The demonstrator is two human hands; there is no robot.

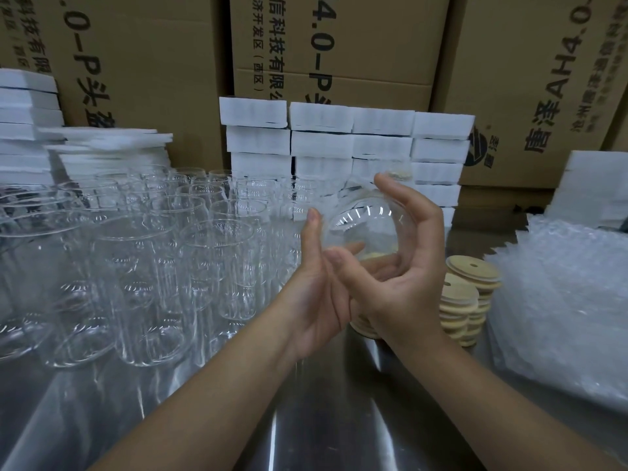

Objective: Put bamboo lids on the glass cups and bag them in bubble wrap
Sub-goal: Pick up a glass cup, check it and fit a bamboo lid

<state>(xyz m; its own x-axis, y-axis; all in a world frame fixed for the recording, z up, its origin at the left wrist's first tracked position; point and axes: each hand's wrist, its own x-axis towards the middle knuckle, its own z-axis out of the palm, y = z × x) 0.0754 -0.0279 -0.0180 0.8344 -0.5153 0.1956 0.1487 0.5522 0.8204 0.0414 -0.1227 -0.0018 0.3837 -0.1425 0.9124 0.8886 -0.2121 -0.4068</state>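
Note:
A clear glass cup [365,229] lies tilted in the air between both hands, its round base facing me. A bamboo lid shows at its far end. My right hand [404,266] curls around the cup from the right, fingers over its top. My left hand [316,283] supports it from the left, fingers straight and thumb up against the glass. Several empty glass cups [142,253] stand upright on the left of the steel table. Stacks of bamboo lids [465,297] sit just right of my hands. A pile of bubble wrap bags [560,307] lies at the far right.
White foam blocks [346,147] are stacked behind the cups, with more foam sheets [30,124] at the back left. Tall cardboard boxes [339,45] form a wall behind everything. The steel table [306,419] reflects light near me.

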